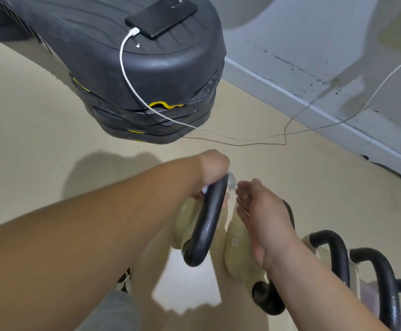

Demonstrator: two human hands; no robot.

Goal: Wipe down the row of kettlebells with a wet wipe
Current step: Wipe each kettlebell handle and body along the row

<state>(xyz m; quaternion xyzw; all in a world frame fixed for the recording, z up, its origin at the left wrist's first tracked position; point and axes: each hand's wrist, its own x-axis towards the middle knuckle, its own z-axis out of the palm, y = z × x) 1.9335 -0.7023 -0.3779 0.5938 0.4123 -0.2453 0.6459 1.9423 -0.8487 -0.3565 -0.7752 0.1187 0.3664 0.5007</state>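
A row of pale yellow kettlebells with black handles runs from the centre to the lower right. My left hand (210,172) is closed around the far end of the first kettlebell's handle (206,225), pressing a white wet wipe (230,181) against it; only scraps of the wipe show. My right hand (261,216) lies flat, fingers together, on the second kettlebell (236,249), marked 8, covering most of its handle. Two more black handles (333,249) follow to the right.
A stack of black step platforms (147,75) stands on the beige floor beyond the kettlebells. A phone (162,15) lies on top, its white charging cable (242,138) trailing across the floor toward the grey wall (314,56) at right.
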